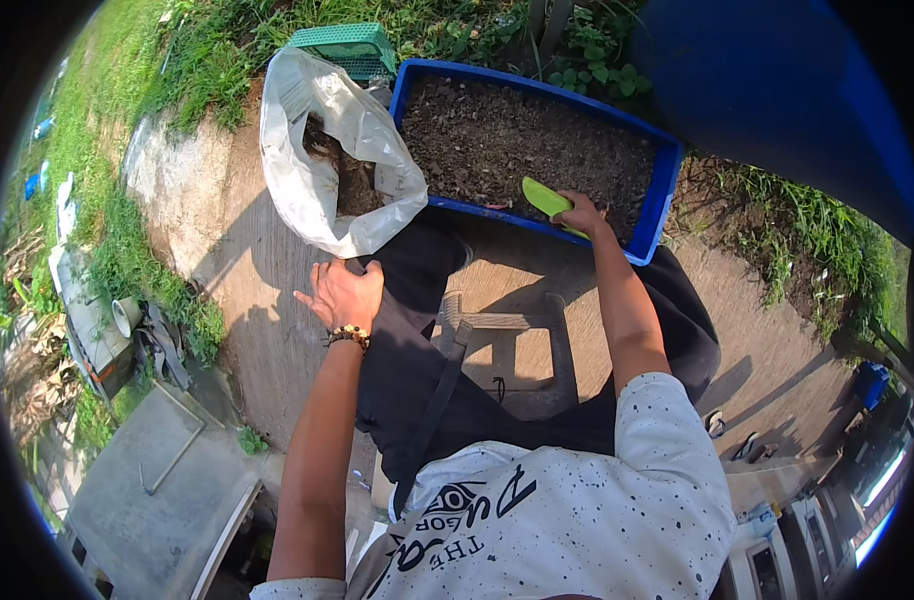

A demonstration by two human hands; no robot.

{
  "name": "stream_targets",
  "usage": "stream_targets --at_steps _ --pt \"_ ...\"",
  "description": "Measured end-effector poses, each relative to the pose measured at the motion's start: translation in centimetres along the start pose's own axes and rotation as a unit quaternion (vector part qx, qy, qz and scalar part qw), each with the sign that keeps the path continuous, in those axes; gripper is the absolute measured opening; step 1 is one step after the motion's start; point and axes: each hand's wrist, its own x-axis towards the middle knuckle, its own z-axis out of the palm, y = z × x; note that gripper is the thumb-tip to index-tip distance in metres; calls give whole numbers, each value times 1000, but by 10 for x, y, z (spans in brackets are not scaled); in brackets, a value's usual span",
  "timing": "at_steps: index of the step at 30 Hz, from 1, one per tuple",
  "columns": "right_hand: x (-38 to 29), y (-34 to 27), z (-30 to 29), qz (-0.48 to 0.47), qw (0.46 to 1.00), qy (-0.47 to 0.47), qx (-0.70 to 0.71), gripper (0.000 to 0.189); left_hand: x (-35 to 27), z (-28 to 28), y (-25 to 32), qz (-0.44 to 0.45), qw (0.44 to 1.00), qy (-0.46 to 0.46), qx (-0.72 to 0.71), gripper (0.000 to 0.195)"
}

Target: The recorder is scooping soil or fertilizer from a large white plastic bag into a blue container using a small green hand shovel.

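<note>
My right hand (583, 216) grips a lime-green plastic scoop (545, 198) at the near edge of a blue rectangular plastic tub (667, 180). Dark, crumbly soil (517, 139) fills the tub's bottom. To the tub's left, an open white plastic sack (281, 161) holds brown, earthy material (358, 184). My left hand (346, 291) is just below the sack's near rim, over my left knee, with its fingers apart. Whether its fingertips touch the sack is hard to tell.
A green perforated plastic basket (352, 45) stands behind the sack. A large blue object (757, 90) looms at the upper right. Grass borders the concrete ground (258, 300). Between my legs is a stool-like frame (562, 360). A grey slab (157, 480) lies at lower left, sandals (716, 424) at right.
</note>
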Motion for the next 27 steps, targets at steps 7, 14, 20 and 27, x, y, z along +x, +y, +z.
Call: stream_targets --at_steps 7,14,20,27 --pt "-60 12 -39 94 873 21 479 55 -1 -16 6 -26 997 -67 18 59" --pt "-75 -77 -21 -65 780 73 617 38 -1 -15 -4 -30 997 -68 -18 56" --pt "-67 -222 40 -118 755 211 610 36 -1 -13 -19 -42 997 -65 -24 53" --pt "-90 -359 150 -340 875 328 109 73 2 -18 -25 -53 993 -98 -29 58"
